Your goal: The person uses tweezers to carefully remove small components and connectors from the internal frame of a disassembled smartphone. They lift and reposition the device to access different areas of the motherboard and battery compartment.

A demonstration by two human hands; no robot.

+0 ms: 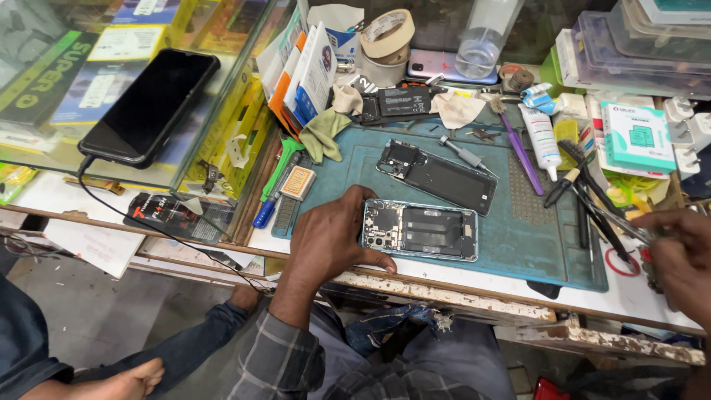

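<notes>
Opened phone [420, 230] touching left hand [331, 238] fingers [370, 259], on mat [518, 255]

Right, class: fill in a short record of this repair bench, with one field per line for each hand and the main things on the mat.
Left hand: rests on the end of the opened phone, steadying it
Right hand: holds tweezers off the mat's edge
Mat: teal, on the bench
Back cover: dark, lying beyond the opened phone
Black phone: on the glass counter, cable attached
Tape rolls: stacked at the rear
</notes>
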